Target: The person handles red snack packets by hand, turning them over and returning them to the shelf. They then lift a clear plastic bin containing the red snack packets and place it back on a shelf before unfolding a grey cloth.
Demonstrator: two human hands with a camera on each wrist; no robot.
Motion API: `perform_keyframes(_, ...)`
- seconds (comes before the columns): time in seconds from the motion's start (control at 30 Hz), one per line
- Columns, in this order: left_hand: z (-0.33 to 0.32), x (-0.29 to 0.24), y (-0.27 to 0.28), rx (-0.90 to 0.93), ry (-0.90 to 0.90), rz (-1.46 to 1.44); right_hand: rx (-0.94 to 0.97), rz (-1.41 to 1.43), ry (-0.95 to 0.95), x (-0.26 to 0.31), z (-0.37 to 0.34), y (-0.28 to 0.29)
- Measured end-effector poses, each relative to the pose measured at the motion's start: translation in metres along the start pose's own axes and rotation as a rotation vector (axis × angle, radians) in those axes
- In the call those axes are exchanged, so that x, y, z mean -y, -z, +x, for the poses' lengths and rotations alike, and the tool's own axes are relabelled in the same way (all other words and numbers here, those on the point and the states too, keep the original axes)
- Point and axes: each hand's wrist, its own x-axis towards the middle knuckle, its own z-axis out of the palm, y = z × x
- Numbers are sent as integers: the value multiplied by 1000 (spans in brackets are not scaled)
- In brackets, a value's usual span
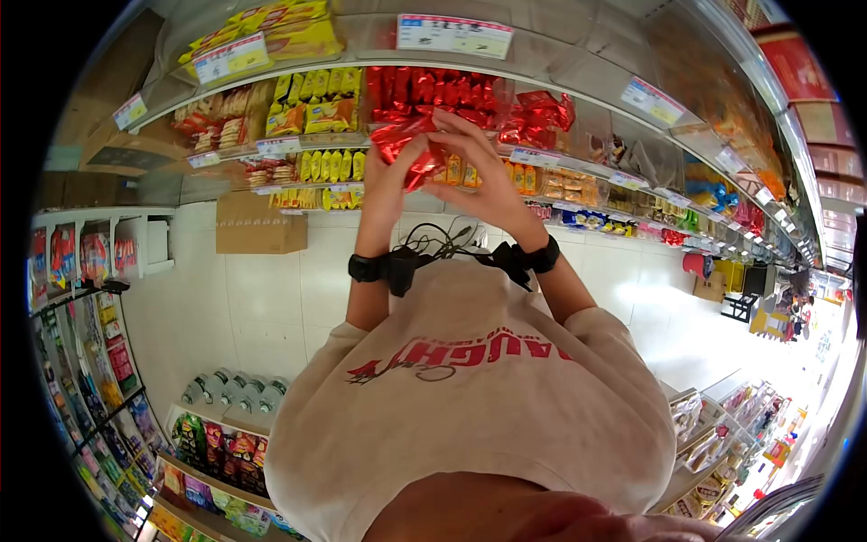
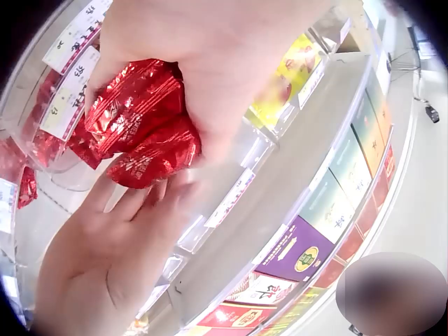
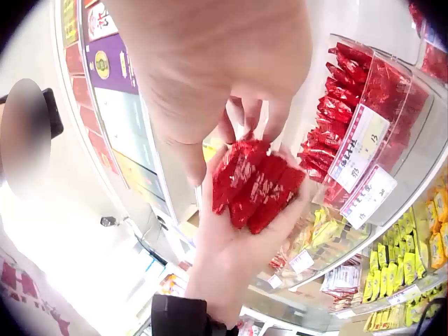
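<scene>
Several shiny red foil packets (image 1: 411,149) are held between the two hands, in front of a shelf bin of similar red packets (image 1: 433,88). The left hand (image 1: 386,185) has its fingers and thumb curled round the packets; in the right wrist view the red packets (image 3: 257,185) lie side by side in the palm of the left hand (image 3: 241,245). The right hand (image 3: 217,77) reaches over them, fingertips at their edge. In the left wrist view the right hand (image 2: 105,259) shows beside the red packets (image 2: 150,126), its fingers touching or just behind them; its grip is partly hidden.
Yellow packets (image 1: 316,113) fill the bin left of the red ones, with more snack rows on lower shelves. Price tags (image 1: 454,36) line the shelf edges. A cardboard box (image 1: 260,223) stands on the tiled floor. Large bottles (image 1: 237,391) and other shelves are behind the person.
</scene>
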Motion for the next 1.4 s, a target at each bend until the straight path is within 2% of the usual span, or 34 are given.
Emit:
perform_keyframes(0.1, 0, -7, -9, -71, 10, 9, -59, 119, -64, -30, -5, 36)
perform_keyframes(0.17, -1, -9, -16, -112, 6, 12, -181, 75, -284, -57, -12, 68)
perform_keyframes(0.23, 5, -1, -16, -136, -6, 44, -290, 144, -284, -122, -20, 103)
perform_keyframes(0.3, 4, 5, -32, -153, -40, 84, -245, -232, -506, -174, -24, 134)
perform_keyframes(0.37, 5, 12, -42, -157, -54, 112, -55, -305, -496, -224, -25, 144)
perform_keyframes(0.5, 6, 19, -59, -146, -62, 120, 206, -460, -489, -224, -13, 131)
perform_keyframes(0.53, 6, 21, -62, -144, -75, 140, 221, -441, -459, -223, -13, 129)
perform_keyframes(0.63, 6, 23, -75, -131, -74, 174, 209, -676, -296, -229, -17, 123)
perform_keyframes(0.67, 7, 24, -78, -119, -73, 188, 272, -613, -367, -231, -17, 129)
perform_keyframes(0.77, 12, 35, -87, -165, -56, 200, 326, -399, -378, -229, -24, 148)
perform_keyframes(0.87, 17, 43, -95, -114, -22, 230, 15, -191, -353, -209, -34, 169)
perform_keyframes(0.97, 18, 51, -111, -134, 20, 250, -86, 234, -302, -179, -40, 192)
perform_keyframes(1.0, 18, 54, -116, -132, 17, 253, -160, 220, -192, -170, -44, 192)
perform_keyframes(1.1, 18, 65, -132, -98, 21, 274, 10, 451, -356, -105, -52, 213)
perform_keyframes(1.13, 20, 68, -134, -74, 24, 291, 18, 556, -320, -92, -53, 215)
perform_keyframes(1.23, 22, 82, -133, -31, 57, 346, -9, 618, -234, -98, -53, 198)
perform_keyframes(1.4, 14, 98, -136, -84, 16, 291, -172, 570, -268, -101, -50, 155)
